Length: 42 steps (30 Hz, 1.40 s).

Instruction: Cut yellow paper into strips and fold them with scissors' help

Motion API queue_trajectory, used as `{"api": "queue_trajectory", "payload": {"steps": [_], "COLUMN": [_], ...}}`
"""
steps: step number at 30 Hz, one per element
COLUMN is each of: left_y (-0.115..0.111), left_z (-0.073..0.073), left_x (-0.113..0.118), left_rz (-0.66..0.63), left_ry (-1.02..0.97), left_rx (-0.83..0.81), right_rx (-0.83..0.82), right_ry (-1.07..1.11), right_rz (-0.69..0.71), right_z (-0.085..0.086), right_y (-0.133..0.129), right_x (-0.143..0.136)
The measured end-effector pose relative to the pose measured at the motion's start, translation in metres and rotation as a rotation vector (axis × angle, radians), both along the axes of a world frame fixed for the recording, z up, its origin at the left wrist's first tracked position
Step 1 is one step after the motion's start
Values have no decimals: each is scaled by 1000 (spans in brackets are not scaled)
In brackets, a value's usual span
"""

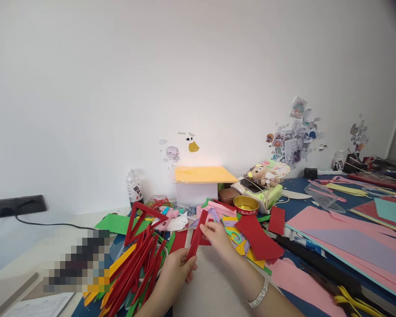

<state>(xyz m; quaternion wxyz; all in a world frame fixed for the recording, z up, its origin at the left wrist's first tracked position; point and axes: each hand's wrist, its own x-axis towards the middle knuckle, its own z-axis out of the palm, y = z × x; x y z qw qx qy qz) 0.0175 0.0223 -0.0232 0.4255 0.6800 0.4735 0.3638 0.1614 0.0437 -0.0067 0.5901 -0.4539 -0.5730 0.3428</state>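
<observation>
A narrow red paper strip [198, 235] is held upright and slightly tilted between my two hands. My left hand [180, 266] pinches its lower end, and my right hand [215, 237] grips its upper right edge with thumb and fingers. To the left lies a pile of folded red strips [132, 273], mixed with yellow and green ones. A red folded triangle [141, 220] leans at the back of that pile. Just right of my right hand are red paper pieces [260, 240] and teal-handled scissors [235, 236], partly covered by scraps.
Behind stand a plastic bottle [134, 187], a white box with an orange top [204, 175], a gold-red tin [246, 207] and a plush bear [262, 175]. At right lie pink paper sheets [346, 246] and yellow-handled scissors [346, 297]. A black power strip [18, 205] is at left.
</observation>
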Motion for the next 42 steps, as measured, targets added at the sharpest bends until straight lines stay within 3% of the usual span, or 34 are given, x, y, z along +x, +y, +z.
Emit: {"api": "queue_trajectory", "payload": {"steps": [5,10,15,25,29,42], "left_y": [3,8,7,2,-1,-9], "left_z": [-3,-7,-5,-2,0,2], "left_x": [0,-2,-4,1,2,5], "left_rz": [50,-109,-176,-194,-233,-340], "left_ry": [-57,-168,-297,-319,-291,-161], "left_rx": [-10,-258,-337,-240,-249,-326], "right_rx": [-13,-26,-33,62,132,123], "right_ry": [-36,-23,-21,1,18,87], "right_rz": [67,137,204,111,33,-162], "right_z": [1,6,6,8,10,3], "right_y": [-1,-9,-13,-14,-13,-2], "right_x": [-4,-5,-8,-15,-11,3]}}
